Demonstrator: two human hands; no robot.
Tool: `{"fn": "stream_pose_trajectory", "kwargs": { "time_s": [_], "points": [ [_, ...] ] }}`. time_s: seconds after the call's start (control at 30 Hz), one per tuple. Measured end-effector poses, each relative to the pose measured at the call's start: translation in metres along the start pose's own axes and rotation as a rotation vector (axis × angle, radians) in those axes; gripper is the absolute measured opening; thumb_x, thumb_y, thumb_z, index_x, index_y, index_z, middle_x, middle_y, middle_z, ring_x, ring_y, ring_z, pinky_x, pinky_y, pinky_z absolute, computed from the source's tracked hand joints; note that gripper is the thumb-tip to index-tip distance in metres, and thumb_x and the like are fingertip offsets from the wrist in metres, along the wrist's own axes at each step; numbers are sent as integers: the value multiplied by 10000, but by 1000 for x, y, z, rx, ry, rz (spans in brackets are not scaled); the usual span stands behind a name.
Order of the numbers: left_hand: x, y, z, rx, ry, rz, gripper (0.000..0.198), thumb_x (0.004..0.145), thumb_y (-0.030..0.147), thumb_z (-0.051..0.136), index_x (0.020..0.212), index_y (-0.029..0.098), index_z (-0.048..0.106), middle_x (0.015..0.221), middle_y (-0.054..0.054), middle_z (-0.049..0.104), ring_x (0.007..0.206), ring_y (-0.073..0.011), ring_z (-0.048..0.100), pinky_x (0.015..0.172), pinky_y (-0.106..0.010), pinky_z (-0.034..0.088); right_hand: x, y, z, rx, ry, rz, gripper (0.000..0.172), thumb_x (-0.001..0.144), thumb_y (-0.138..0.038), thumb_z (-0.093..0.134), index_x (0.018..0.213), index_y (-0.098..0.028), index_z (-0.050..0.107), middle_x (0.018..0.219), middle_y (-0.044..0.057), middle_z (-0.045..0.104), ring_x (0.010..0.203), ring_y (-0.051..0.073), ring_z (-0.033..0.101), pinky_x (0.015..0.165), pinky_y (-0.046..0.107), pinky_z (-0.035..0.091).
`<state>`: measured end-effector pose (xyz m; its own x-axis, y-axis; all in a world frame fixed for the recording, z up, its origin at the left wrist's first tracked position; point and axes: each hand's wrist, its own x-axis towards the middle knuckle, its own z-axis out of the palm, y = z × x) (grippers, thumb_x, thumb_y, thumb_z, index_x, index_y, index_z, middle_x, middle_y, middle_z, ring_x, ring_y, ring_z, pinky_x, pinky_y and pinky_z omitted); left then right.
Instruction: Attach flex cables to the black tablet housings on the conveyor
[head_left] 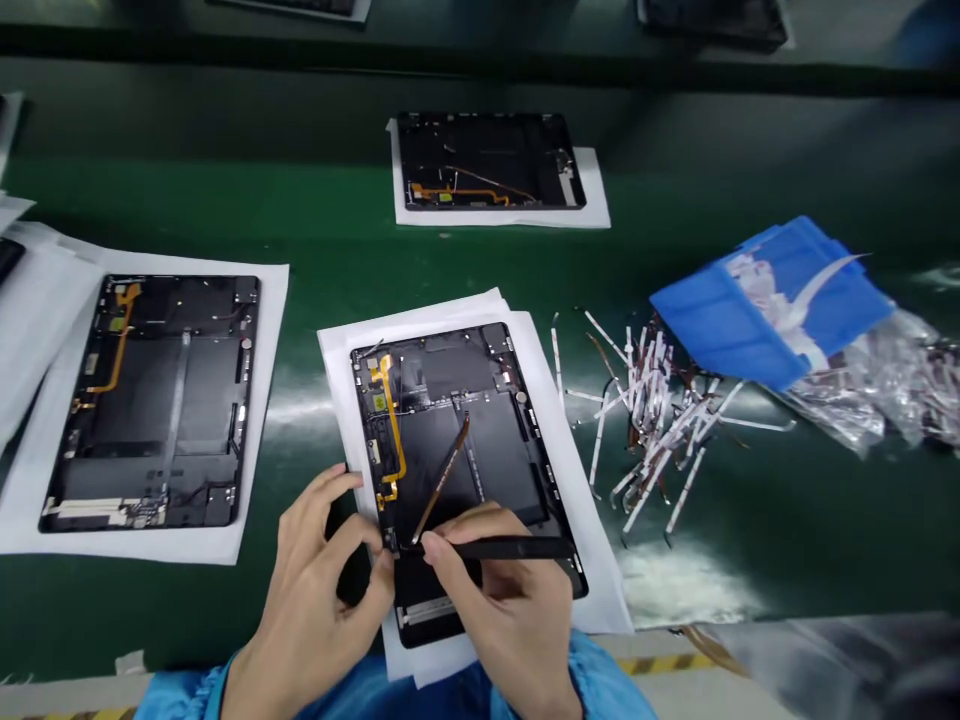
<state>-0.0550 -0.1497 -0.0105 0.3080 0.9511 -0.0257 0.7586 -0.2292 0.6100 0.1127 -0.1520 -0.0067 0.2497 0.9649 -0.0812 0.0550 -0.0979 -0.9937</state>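
In front of me an opened black tablet housing [495, 450] lies slightly turned on white paper sheets. My left hand [322, 570] is at its lower left edge; thumb and index finger are pinched together on the rim, the other fingers raised. My right hand [510, 600] holds black tweezers [517, 547] between thumb and fingers, low over the housing, with the tip pointing left towards the left fingertips. A thin brown flex cable [442, 480] slants across the housing, its lower end by the tweezers' tip; whether they grip it, I cannot tell. An orange flex cable [395, 430] runs along the left side.
Another opened tablet housing [210, 400] lies on paper at left, one more [487, 150] at the back. To the right are a heap of white and brown flex strips [660, 400], a tilted blue bin [772, 290] and clear plastic bags [892, 370] on the green table [300, 600].
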Motion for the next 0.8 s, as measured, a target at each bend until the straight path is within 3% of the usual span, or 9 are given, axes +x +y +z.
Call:
{"fn": "stream_pose_trajectory", "kwargs": {
  "time_s": [0.8],
  "points": [
    [4,0,7,62,42,41,130,953,166,498,833,216,512,1279,-106,503,1377,-320,368,999,-456,325,0,4,-4,-27,-80,16,103,831,-122,718,815,-212,671,760,5,687,708,142,697,648,246,582]
  ]
}}
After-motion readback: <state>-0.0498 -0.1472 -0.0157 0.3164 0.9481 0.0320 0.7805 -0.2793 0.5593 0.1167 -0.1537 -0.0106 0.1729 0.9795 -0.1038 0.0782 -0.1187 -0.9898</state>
